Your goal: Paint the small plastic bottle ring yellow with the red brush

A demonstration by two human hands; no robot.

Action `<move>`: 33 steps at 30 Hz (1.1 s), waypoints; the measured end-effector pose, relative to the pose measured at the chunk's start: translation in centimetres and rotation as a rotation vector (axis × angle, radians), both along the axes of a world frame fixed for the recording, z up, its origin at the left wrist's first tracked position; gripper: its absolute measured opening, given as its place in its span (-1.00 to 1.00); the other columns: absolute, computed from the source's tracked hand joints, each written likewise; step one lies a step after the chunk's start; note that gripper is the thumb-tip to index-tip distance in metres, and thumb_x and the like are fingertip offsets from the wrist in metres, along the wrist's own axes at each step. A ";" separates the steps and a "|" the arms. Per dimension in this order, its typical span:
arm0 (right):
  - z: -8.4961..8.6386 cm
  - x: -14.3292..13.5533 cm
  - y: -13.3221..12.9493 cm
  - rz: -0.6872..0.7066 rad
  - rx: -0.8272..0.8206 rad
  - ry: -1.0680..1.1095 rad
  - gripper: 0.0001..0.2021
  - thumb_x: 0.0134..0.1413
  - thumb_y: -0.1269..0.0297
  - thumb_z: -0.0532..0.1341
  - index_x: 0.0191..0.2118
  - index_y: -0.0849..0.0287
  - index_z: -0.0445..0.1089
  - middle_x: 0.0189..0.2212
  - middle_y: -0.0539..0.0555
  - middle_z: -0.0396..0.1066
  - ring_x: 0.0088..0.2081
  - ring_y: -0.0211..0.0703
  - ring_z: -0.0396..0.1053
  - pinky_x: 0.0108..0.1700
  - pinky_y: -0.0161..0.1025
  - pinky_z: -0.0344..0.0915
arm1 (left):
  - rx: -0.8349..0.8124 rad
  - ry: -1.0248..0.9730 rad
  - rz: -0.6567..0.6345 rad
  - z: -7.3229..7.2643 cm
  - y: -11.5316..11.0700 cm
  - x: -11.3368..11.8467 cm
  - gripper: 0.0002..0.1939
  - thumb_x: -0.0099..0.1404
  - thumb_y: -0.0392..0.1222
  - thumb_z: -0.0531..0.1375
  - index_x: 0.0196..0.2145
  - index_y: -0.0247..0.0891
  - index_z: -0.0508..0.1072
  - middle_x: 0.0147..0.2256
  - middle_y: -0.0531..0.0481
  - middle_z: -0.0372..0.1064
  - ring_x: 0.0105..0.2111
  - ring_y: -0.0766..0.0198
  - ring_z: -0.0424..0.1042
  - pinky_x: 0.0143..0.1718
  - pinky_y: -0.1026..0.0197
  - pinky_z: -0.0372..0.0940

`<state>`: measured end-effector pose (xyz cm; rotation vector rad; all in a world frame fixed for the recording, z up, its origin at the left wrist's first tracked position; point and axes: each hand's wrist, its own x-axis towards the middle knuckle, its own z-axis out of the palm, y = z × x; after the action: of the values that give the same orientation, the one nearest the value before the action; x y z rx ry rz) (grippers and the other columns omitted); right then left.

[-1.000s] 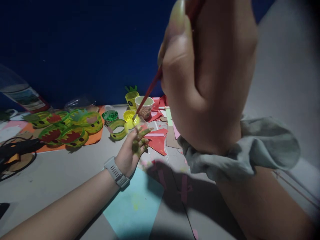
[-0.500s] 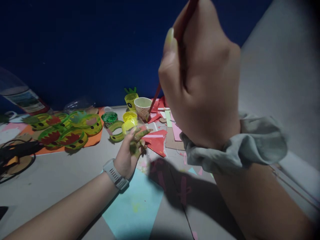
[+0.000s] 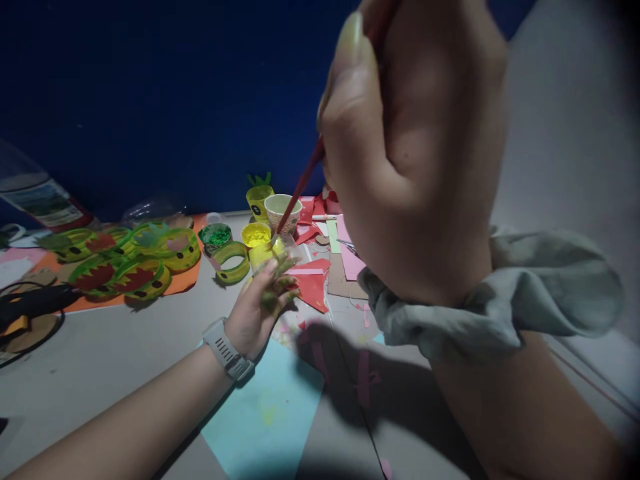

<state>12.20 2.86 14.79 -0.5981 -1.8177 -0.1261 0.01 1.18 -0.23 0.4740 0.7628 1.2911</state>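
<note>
– Grey-green fabric: where is that cuff worn?

– On the right wrist, nearest of all. By the right hand a thin red paintbrush is gripped, slanted down and leftward.

– And on the table?

– Pale blue paper, marked with yellow, is partly covered by shadow.

– How is the left hand occupied?

– Beyond that paper, a plastic piece, part clear and part yellow, is held between thumb and curled fingers, which are smeared with paint. The brush tip is seen right at it; whether it is touched cannot be told.

– What is set around it?

– A green-yellow ring is stood just left, torn red paper is spread to the right. Farther back, yellow paint and green paint are held in pots, with a patterned cup behind.

– Farthest?

– A dark blue wall is seen.
</note>
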 end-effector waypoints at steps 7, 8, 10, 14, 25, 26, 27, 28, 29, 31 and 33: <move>-0.4 0.6 0.8 -0.228 0.004 -0.166 -0.74 0.01 0.31 -0.24 -0.33 0.17 0.13 -0.43 -0.14 0.08 -0.46 -0.58 0.15 -0.30 -0.59 0.12 | -0.048 -0.032 0.025 0.2 -0.2 0.0 -0.75 0.11 -0.13 0.28 -0.24 -0.26 0.48 -0.34 0.00 0.50 -0.44 0.38 0.42 -0.32 0.31 0.39; -0.2 0.6 0.8 -0.259 -0.003 -0.184 -0.70 0.01 0.31 -0.28 -0.31 0.18 0.14 -0.43 -0.14 0.08 -0.44 -0.59 0.17 -0.30 -0.59 0.12 | -0.050 -0.039 0.023 0.2 -0.1 0.0 -0.75 0.11 -0.14 0.28 -0.24 -0.27 0.48 -0.33 -0.01 0.51 -0.43 0.38 0.42 -0.32 0.31 0.40; 0.0 0.6 0.6 -0.356 -0.044 -0.221 -0.58 0.01 0.29 -0.35 -0.21 0.24 0.16 -0.42 -0.13 0.07 -0.41 -0.61 0.25 -0.28 -0.58 0.14 | -0.046 -0.048 0.015 0.2 0.0 0.0 -0.77 0.13 -0.17 0.27 -0.23 -0.26 0.47 -0.32 -0.01 0.51 -0.43 0.39 0.42 -0.32 0.32 0.39; 0.2 0.6 0.0 -0.508 -0.133 -0.275 -0.59 0.08 0.20 -0.23 -0.06 0.28 0.13 -0.39 -0.12 0.00 -0.30 -0.58 0.30 -0.24 -0.58 0.14 | -0.070 -0.039 0.016 -0.1 0.1 -0.2 -0.78 0.15 -0.21 0.25 -0.21 -0.27 0.45 -0.33 0.00 0.51 -0.41 0.39 0.44 -0.32 0.35 0.38; 0.3 0.3 0.0 -0.259 -0.013 -0.321 -0.39 -0.01 0.32 -0.52 -0.16 0.37 0.19 -0.42 -0.13 0.00 -0.37 -0.67 0.25 -0.25 -0.57 0.13 | -0.081 -0.154 -0.076 0.0 0.6 -0.9 -0.29 0.09 0.42 -0.03 -0.28 -0.33 0.45 -0.38 -0.14 0.45 -0.41 0.16 0.43 -0.35 0.08 0.41; 0.4 0.2 -0.1 -0.252 -0.009 -0.317 -0.34 -0.04 0.35 -0.56 -0.17 0.39 0.21 -0.43 -0.13 0.01 -0.38 -0.68 0.26 -0.26 -0.57 0.14 | -0.093 -0.151 -0.085 0.0 0.7 -0.9 -0.29 0.12 0.41 -0.05 -0.30 -0.35 0.46 -0.43 -0.13 0.43 -0.42 0.16 0.42 -0.36 0.10 0.40; 0.5 0.2 -0.2 -0.247 0.003 -0.304 -0.29 -0.07 0.38 -0.61 -0.19 0.41 0.24 -0.44 -0.13 0.01 -0.40 -0.70 0.27 -0.27 -0.57 0.14 | -0.102 -0.145 -0.094 -0.1 0.8 -0.9 -0.32 0.16 0.37 -0.05 -0.33 -0.36 0.46 -0.47 -0.11 0.42 -0.44 0.18 0.41 -0.37 0.11 0.40; 0.6 0.1 -0.3 -0.246 0.020 -0.281 -0.25 -0.09 0.39 -0.63 -0.22 0.43 0.26 -0.46 -0.13 0.02 -0.41 -0.70 0.28 -0.29 -0.58 0.14 | -0.108 -0.141 -0.102 -0.1 0.9 -0.9 -0.37 0.20 0.31 -0.05 -0.35 -0.36 0.45 -0.49 -0.10 0.41 -0.45 0.20 0.41 -0.37 0.13 0.39; 0.7 0.1 -0.4 -0.242 0.043 -0.249 -0.24 -0.10 0.39 -0.64 -0.25 0.44 0.27 -0.47 -0.13 0.03 -0.42 -0.71 0.28 -0.30 -0.58 0.14 | -0.111 -0.143 -0.106 -0.2 0.9 -0.9 -0.42 0.24 0.24 -0.05 -0.35 -0.36 0.45 -0.48 -0.10 0.41 -0.45 0.21 0.41 -0.36 0.15 0.39; 1.0 0.0 -0.6 -0.227 0.090 -0.167 -0.22 -0.08 0.35 -0.65 -0.29 0.44 0.30 -0.48 -0.13 0.05 -0.41 -0.72 0.30 -0.30 -0.59 0.14 | -0.110 -0.156 -0.105 -0.2 1.0 -0.8 -0.50 0.27 0.16 -0.04 -0.33 -0.36 0.44 -0.41 -0.13 0.44 -0.44 0.24 0.41 -0.35 0.16 0.38; 0.9 0.1 -0.5 -0.220 0.004 -0.130 -0.19 -0.06 0.32 -0.66 -0.24 0.40 0.32 -0.44 -0.13 0.09 -0.32 -0.70 0.33 -0.27 -0.57 0.15 | -0.101 -0.168 -0.092 -0.2 1.0 -0.7 -0.54 0.27 0.14 -0.01 -0.29 -0.34 0.43 -0.30 -0.15 0.45 -0.41 0.26 0.41 -0.34 0.17 0.38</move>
<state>12.34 2.37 15.73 -0.8021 -1.8714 -0.3233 -0.71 2.19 -0.43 0.3115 0.6545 1.1849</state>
